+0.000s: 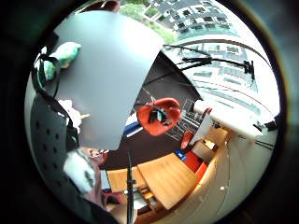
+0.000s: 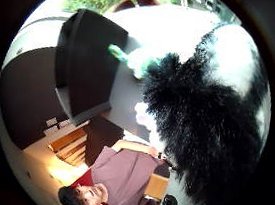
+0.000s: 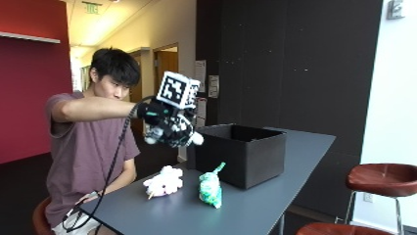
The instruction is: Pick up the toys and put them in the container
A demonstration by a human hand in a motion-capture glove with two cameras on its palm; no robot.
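Note:
In the outside view my gloved right hand is raised above the table's near end and grips a black-and-white plush toy, just left of the open black box container. That plush fills much of the thumb side palm view, close to the palm. On the grey table below lie a pink plush toy and a green plush toy, both in front of the container. The green toy also shows in the little finger side palm view.
Two brown bar stools stand to the right of the table. A dark wall runs behind the container. The person sits at the table's left end, with the bare hand down at the lap.

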